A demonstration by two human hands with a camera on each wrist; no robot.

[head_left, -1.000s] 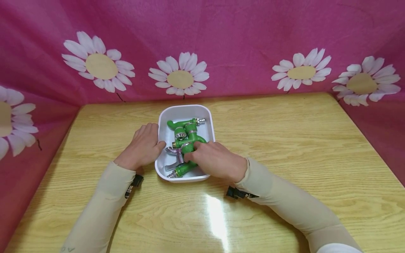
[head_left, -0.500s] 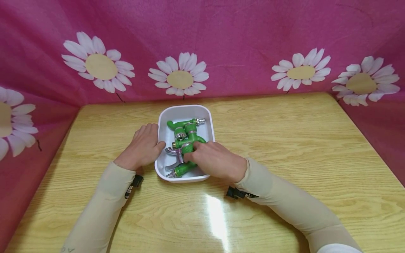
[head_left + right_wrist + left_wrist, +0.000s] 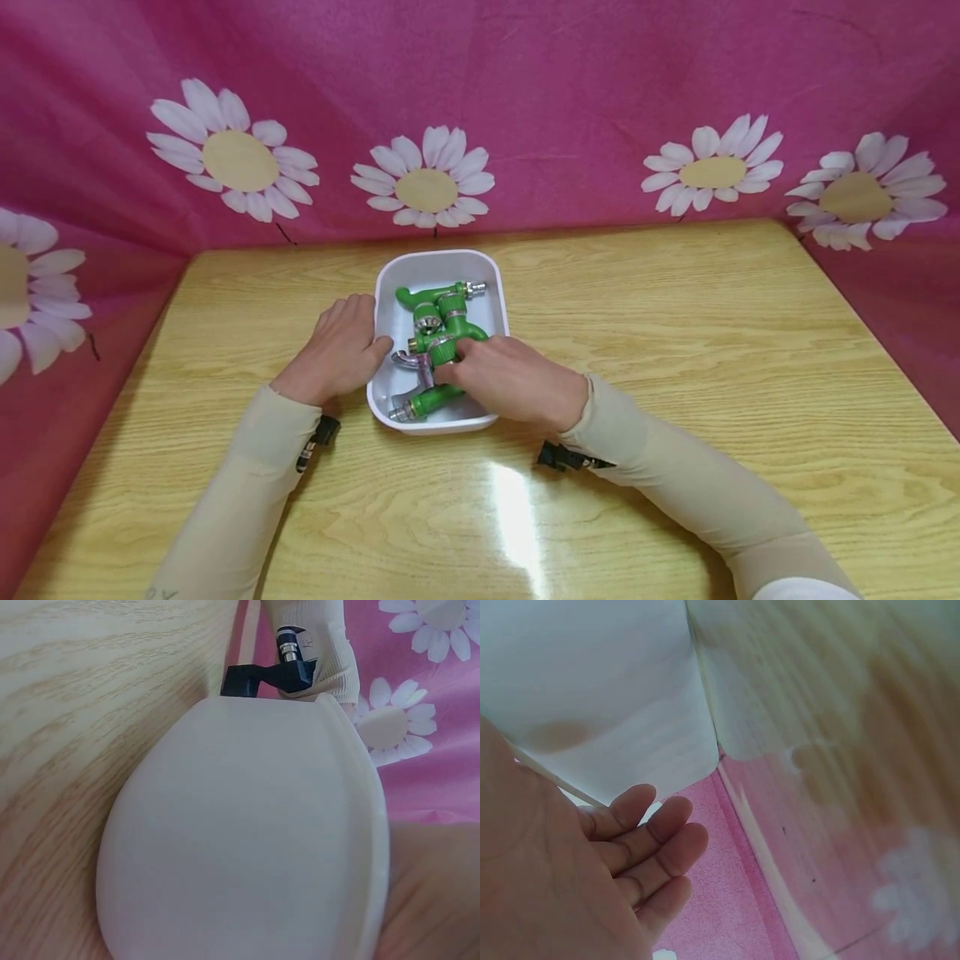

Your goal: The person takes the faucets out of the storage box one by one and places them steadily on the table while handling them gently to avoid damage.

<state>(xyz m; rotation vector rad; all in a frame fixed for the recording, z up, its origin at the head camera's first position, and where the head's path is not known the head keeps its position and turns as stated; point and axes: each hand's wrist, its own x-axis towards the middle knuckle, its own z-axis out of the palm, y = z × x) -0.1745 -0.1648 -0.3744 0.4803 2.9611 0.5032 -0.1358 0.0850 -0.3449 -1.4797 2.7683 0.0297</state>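
A white plastic tub [image 3: 504, 300] holds several green water taps and a chrome tap [image 3: 409, 360]. My left hand [image 3: 330, 355] holds the tub's left rim, thumb over the edge and the other fingers outside along the wall. From the right, my right hand [image 3: 517, 382] reaches over the rim and grips a green tap [image 3: 435, 401] in the front part of the tub. Its metal nozzle points to the front left, and the hand hides its other end. Another green tap [image 3: 437, 295] lies at the back. The right wrist view shows the tub's outer wall [image 3: 240, 825], hiding the fingers.
The tub stands on a wood-grain table [image 3: 675, 333]. Behind and at the sides hangs a pink cloth [image 3: 570, 100] with large white daisies. Black wrist cameras [image 3: 558, 455] are strapped under both sleeves.
The front green tap's nozzle has shifted slightly to the left, and my right hand has moved only a little. The left hand and the tub stay in place.
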